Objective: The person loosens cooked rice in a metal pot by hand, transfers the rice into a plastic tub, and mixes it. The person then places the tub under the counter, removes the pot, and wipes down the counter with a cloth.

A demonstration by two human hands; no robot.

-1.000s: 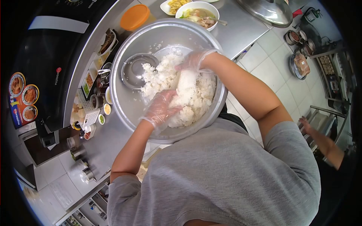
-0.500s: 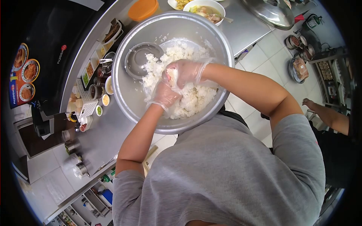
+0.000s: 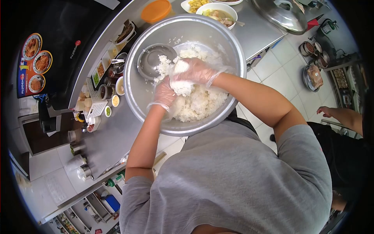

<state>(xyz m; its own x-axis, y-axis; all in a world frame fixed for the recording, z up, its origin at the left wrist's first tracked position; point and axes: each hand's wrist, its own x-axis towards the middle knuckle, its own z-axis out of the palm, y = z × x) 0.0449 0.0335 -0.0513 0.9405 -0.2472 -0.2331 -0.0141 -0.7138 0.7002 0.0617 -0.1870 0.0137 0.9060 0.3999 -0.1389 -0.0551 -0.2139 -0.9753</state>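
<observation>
Two hands in clear gloves meet over one wide metal basin [image 3: 137, 90], cupped around a clump of white rice [image 3: 182, 87]. The grip of each is curled and partly closed on the rice; some fingertips are hidden. The left hand [image 3: 164, 93] presses from the left, thumb side up, its forearm rising from below. The right hand [image 3: 196, 71] covers the clump from above and to the right, elbow bent, forearm slanting in across the rim. Loose rice is heaped beneath both hands, and one smaller metal bowl [image 3: 149, 63] sits inside the basin, just beside the heap. Around it on the steel worktop [image 3: 119, 139] are one orange-lidded container [image 3: 156, 11], one soup bowl [image 3: 217, 15] holding a spoon, one large pot lid [image 3: 283, 16] and two little dishes, one yellow-filled [image 3: 115, 100], one green-filled [image 3: 108, 111].
</observation>
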